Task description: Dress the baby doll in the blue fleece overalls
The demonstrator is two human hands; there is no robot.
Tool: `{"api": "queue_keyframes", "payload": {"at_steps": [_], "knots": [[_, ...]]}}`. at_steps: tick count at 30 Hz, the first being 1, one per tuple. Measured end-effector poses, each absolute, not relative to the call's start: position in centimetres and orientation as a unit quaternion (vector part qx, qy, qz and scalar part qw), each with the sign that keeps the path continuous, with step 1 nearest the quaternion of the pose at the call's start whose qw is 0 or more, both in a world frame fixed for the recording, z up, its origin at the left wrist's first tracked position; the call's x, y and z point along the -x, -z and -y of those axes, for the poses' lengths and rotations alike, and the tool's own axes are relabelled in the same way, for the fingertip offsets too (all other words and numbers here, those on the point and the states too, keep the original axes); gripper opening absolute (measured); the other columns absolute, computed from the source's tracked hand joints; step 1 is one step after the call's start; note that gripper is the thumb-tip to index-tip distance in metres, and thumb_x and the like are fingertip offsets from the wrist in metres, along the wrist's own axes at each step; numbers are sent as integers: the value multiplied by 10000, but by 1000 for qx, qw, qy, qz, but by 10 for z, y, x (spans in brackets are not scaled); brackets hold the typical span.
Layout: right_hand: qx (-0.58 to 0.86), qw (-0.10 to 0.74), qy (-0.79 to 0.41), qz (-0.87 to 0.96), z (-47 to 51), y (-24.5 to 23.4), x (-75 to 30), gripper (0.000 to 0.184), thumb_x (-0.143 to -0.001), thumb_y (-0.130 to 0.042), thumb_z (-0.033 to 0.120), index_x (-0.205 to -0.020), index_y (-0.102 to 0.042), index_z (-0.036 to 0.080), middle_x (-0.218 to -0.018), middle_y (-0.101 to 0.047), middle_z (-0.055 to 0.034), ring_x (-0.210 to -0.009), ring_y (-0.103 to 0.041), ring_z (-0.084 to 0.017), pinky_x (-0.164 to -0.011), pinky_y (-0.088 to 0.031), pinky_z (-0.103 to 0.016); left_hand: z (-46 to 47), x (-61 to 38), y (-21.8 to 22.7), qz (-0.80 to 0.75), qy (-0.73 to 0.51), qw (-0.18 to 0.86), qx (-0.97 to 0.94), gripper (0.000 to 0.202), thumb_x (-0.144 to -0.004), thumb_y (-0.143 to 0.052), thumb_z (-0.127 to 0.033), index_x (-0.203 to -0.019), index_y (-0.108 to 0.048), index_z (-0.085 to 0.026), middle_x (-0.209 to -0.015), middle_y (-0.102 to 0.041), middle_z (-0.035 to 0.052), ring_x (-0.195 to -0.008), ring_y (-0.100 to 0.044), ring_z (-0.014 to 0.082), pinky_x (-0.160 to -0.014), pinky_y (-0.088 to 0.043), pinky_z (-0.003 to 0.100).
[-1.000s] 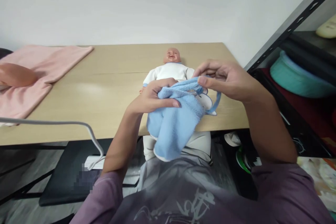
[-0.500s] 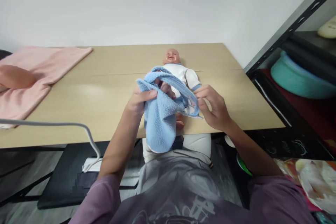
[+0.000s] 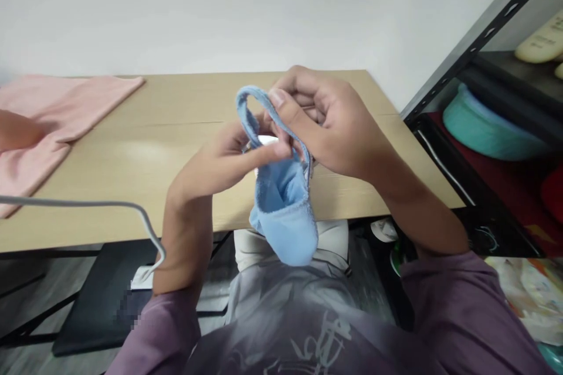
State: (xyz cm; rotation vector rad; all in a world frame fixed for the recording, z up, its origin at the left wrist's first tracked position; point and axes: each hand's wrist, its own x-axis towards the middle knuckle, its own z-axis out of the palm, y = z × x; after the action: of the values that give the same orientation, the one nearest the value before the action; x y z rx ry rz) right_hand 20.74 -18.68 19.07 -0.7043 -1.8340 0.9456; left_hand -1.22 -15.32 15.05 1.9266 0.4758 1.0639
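A light-blue terry-cloth piece with a looped band (image 3: pixel 285 234) hangs in front of me over the table's near edge, its lower part sagging like a pouch. My left hand (image 3: pixel 220 158) is closed on the cloth from the left, thumb across its front and fingers partly hidden behind the band. From the right, my right hand (image 3: pixel 332 120) pinches the band between thumb and fingers, and part of the band loops up above the hands. Both hands are close together. Behind them, the baby doll is hidden almost entirely; I cannot tell whether the white patch between the hands belongs to it.
A wooden table (image 3: pixel 145 176) stands against the white wall. On its left lie a pink towel (image 3: pixel 97 99) and a skin-coloured rounded object (image 3: pixel 17 129). A grey cable (image 3: pixel 88 203) crosses at left. The right-hand shelf (image 3: pixel 492 32) holds a teal basin (image 3: pixel 484 129).
My right hand has moved left and up along the band, close to my left hand. The cloth has turned and narrowed, showing a hollow fold. The doll has gone from sight behind my hands.
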Motion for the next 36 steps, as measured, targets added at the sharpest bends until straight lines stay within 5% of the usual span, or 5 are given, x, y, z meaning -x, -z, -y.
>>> {"api": "queue_keyframes", "payload": {"at_steps": [5,11,15,20,36], "knots": [[286,409,-399,770,169,-171,-225,512,-1029,-842,700,-1302,-669,303,-1210,-757,-40,-1178,-755,-246,-914,-667,-378,156,8,-163,-196,-571,404,-687,518,-1122,-747,-631,-779,-612,-266,-612,-546,-27,-533,-459,159,-539,-364,352],[199,191,-366,889,132,-121,-237,417,-977,-867,655,-1044,-773,254,-1041,-785,-45,-1021,-710,-259,-1009,-597,-448,133,33,-171,-144,-457,566,-671,375,-1091,-769,-507,-851,-614,-265,-499,-291,-106,-411,-211,116,-485,-266,349],[196,313,-373,851,131,-116,-242,415,-958,-877,650,-1051,-769,261,-1040,-762,-46,-1028,-696,-269,-986,-590,-443,126,61,-166,-217,-471,439,-734,280,-1013,-893,-455,-1080,-773,-211,-804,-667,2,-651,-561,139,-564,-434,286],[306,404,-374,777,147,-137,-236,483,-1030,-763,726,-1209,-763,277,-1145,-754,-48,-1156,-711,-307,-1000,-624,-434,115,87,-139,-196,-308,445,-818,734,-855,-1053,-460,-1460,-753,-170,-1297,-815,139,-1122,-762,271,-960,-658,332],[258,131,-441,849,136,-108,-244,533,-844,-1005,627,-1190,-834,260,-1132,-851,-38,-1113,-776,-311,-1014,-651,-418,110,34,-117,-187,-338,444,-809,322,-1037,-878,-513,-1097,-814,-203,-962,-788,61,-841,-707,189,-720,-621,260]]}}
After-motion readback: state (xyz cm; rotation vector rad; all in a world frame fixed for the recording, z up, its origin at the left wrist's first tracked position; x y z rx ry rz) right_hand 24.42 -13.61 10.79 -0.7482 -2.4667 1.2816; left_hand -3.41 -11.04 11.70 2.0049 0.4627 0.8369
